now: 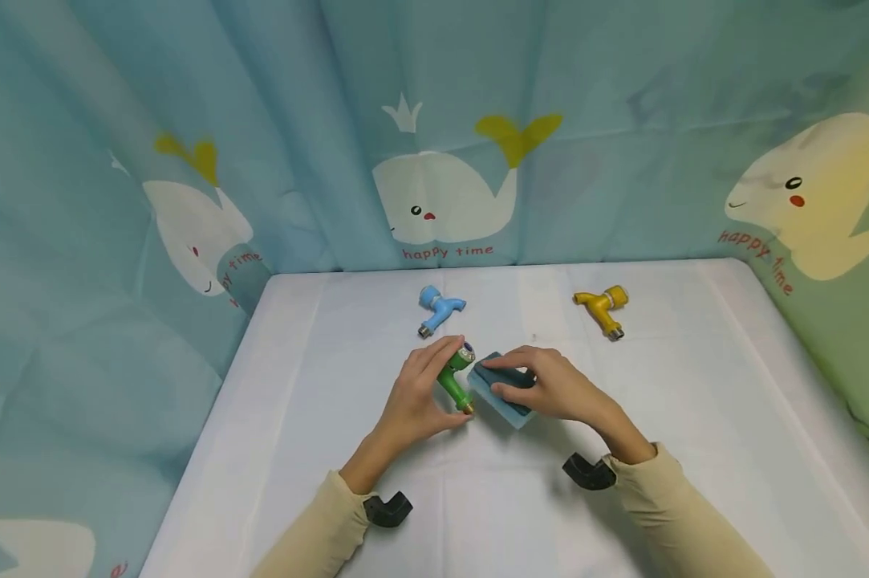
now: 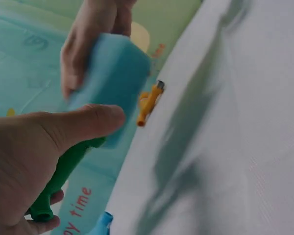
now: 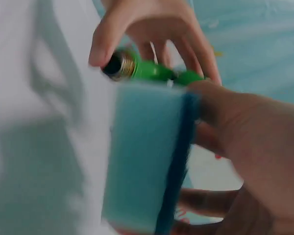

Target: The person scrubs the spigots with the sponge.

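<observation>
Near the table's middle, my left hand (image 1: 417,399) holds a green tap (image 1: 454,385) between thumb and fingers, its threaded end toward the thumb tip. My right hand (image 1: 550,384) grips a blue sponge (image 1: 502,401) with a darker layer on one side, just right of the tap. In the right wrist view the sponge (image 3: 144,156) is right beside the tap (image 3: 152,71); whether they touch I cannot tell. The left wrist view shows the left thumb in front of the sponge (image 2: 117,68), which is blurred there.
Beyond the hands on the white table (image 1: 318,401) lie a light blue tap (image 1: 441,309), back left, and a yellow tap (image 1: 603,309), back right. A blue-green curtain (image 1: 318,160) with whale prints stands round the table. Black wrist mounts (image 1: 387,510) sit at both cuffs.
</observation>
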Tool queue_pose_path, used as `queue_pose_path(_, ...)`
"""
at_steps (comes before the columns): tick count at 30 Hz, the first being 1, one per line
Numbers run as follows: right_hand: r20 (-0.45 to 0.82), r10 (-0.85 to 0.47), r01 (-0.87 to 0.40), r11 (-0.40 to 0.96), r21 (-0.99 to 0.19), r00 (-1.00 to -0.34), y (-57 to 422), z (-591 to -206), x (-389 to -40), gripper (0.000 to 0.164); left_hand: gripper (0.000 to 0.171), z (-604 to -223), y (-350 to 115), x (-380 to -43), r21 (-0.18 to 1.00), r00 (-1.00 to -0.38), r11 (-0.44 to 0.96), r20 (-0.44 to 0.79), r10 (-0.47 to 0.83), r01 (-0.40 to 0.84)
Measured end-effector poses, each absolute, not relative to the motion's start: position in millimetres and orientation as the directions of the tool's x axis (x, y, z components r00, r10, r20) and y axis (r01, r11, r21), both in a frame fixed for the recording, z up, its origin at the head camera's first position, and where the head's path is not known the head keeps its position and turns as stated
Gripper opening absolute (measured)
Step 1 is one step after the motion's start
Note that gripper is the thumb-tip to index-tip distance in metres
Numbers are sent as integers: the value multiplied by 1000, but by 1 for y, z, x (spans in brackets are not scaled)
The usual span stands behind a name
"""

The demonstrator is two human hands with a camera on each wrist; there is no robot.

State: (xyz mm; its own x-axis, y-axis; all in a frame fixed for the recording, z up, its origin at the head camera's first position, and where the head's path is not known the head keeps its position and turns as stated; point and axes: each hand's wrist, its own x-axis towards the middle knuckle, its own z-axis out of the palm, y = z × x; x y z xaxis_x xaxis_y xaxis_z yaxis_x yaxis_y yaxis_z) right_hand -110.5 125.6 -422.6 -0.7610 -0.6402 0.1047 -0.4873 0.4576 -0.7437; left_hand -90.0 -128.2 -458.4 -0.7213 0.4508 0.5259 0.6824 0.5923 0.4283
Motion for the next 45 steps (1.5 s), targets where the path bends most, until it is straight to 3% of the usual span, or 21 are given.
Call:
queue_pose_path(6, -11, -718, -325, 328, -887, -696, 123, -439, -117, 40, 113, -463, -130, -81, 552, -731, 479, 535, 424, 682)
queue_pose_path(9, 6, -682, -333, 350, -875, -732, 130, -446, -120, 37, 116, -461, -129, -76, 697, -778, 369, 458, 430, 614)
queue_pose_path(12, 77, -547, -309, 345, -886, -833, 133, -448, -119, 37, 116, -457, -128, -72, 870, -854, 224, 328, 404, 440)
queue_pose_path(14, 136, -447, -273, 258, -927, -884, 129, -447, -115, 40, 113, -455, -128, -71, 936, -885, 119, 264, 383, 331)
queue_pose_path(18, 287, -339, -343, 117, -932, -896, 109, -445, -105, 48, 105, -455, -128, -73, 978, -891, -112, 209, 403, 178)
queue_pose_path(22, 419, -240, -463, 175, -869, -876, 93, -449, -103, 50, 107, -457, -128, -75, 961, -897, -265, 179, 404, 72)
queue_pose_path(27, 541, -187, -572, 240, -784, -820, 90, -439, -103, 51, 106, -457, -130, -74, 963, -902, -257, 184, 391, 85)
queue_pose_path(35, 718, -322, -777, 395, -490, -617, 104, -423, -125, 38, 95, -457, -137, -76, 975, -903, -109, 221, 368, 194)
queue_pose_path(40, 721, -487, -853, 431, -293, -494, 102, -407, -130, 40, 89, -454, -138, -77, 982, -911, -82, 188, 368, 170)
queue_pose_path(42, 716, -491, -842, 471, -261, -496, 103, -404, -132, 44, 88, -453, -138, -76, 984, -914, -110, 173, 366, 142)
queue_pose_path(45, 689, -467, -820, 448, -357, -555, 108, -400, -135, 48, 91, -452, -138, -77, 981, -905, -58, 191, 380, 183)
